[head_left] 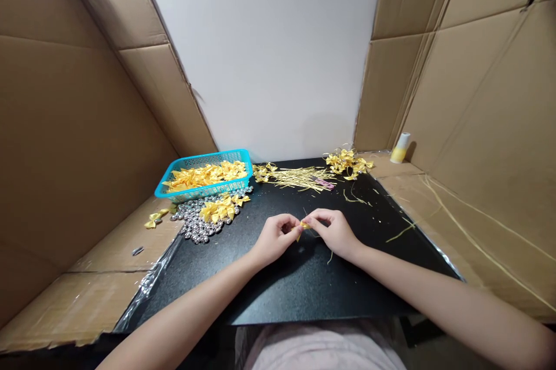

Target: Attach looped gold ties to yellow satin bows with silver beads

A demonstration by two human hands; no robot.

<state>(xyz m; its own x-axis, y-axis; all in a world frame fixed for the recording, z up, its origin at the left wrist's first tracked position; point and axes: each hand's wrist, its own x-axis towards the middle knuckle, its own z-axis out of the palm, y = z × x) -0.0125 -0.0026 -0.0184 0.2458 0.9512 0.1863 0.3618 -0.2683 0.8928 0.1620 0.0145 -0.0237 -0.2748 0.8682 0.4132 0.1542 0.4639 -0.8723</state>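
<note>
Over the middle of the black tabletop (269,295), my two hands meet at their fingertips around one small yellow ribbon bow (304,224). My left hand (278,237) pinches the bow from the left, and a yellow tip pokes out below its fingers. On the other side my right hand (334,233) is closed in a pinch at the bow's right edge. A thin strand shows above the fingertips, and a loose thread end (330,257) dangles under my right hand. The fingers hide most of the bow.
A turquoise basket (204,191) of yellow bows stands back left, with silver beads (197,225) before it. Gold twist ties (299,178), pink-handled snippers (324,183) and a pile of tied bows (347,162) lie behind my hands. A thread spool (400,148) stands right, near cardboard walls (490,98).
</note>
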